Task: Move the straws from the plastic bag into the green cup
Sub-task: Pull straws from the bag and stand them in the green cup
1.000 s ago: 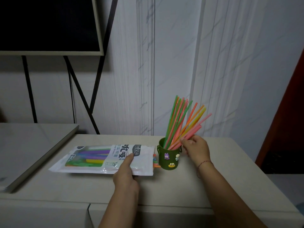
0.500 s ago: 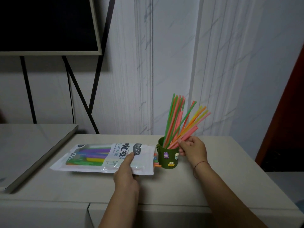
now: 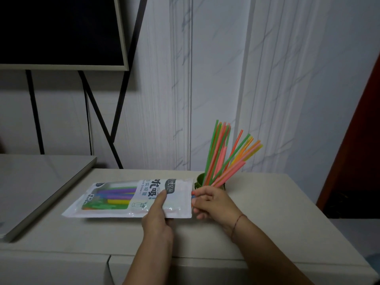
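Note:
A white plastic bag (image 3: 115, 200) lies flat on the beige counter (image 3: 257, 223), with purple, yellow and green straws showing through its window. My left hand (image 3: 158, 214) presses down on the bag's right half. My right hand (image 3: 213, 202) is at the bag's open right end, fingertips pinched on straw ends (image 3: 193, 195) poking out. Behind that hand stands the green cup (image 3: 200, 179), mostly hidden, with several green, pink and orange straws (image 3: 224, 155) fanning up out of it.
A grey board (image 3: 37, 186) lies on the left, overlapping the counter's edge. A dark framed panel on a black stand (image 3: 61, 31) leans against the white wall behind. A red surface (image 3: 362, 140) stands at the right.
My right hand let go of the straws in the cup and came down left to the bag's open end. My left hand stayed on the bag.

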`<state>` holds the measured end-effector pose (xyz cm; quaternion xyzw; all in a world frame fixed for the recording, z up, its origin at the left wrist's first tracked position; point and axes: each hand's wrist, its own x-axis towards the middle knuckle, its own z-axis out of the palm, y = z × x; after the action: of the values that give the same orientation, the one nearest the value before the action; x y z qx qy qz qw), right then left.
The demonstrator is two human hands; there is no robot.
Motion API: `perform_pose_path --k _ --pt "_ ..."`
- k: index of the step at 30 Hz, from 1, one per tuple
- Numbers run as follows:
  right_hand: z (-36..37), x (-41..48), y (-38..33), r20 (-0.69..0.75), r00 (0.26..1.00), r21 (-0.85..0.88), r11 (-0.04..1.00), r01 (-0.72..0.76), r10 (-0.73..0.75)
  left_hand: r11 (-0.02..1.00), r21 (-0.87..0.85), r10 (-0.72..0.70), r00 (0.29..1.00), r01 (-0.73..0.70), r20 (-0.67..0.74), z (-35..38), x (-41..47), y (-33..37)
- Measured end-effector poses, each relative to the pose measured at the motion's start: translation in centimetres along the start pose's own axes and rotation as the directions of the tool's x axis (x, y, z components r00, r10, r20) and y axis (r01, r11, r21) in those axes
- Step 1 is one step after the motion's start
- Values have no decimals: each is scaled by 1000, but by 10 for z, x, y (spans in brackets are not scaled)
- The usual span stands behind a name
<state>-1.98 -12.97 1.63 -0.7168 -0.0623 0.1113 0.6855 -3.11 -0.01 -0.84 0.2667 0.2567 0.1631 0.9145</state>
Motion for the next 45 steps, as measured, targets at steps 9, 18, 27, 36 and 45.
perform_pose_path --k 9,18,27,36,45 --pt "-20 1 -11 -107 994 118 993 10 3 997 -82 -16 999 14 -29 -1 4 12" --pt "-29 2 -10 -24 998 403 914 -40 54 992 -120 -39 997 31 -66 -3 6 13" --pt "-28 4 -12 -174 985 353 934 57 5 990 -132 -58 998 53 -35 -2 5 14" --pt "-53 1 -21 -285 958 399 909 123 -5 990 -141 -37 997 28 -63 -3 9 20" --pt "-51 4 -20 -194 981 553 827 101 10 992 -120 -43 996 34 -77 -3 9 18"
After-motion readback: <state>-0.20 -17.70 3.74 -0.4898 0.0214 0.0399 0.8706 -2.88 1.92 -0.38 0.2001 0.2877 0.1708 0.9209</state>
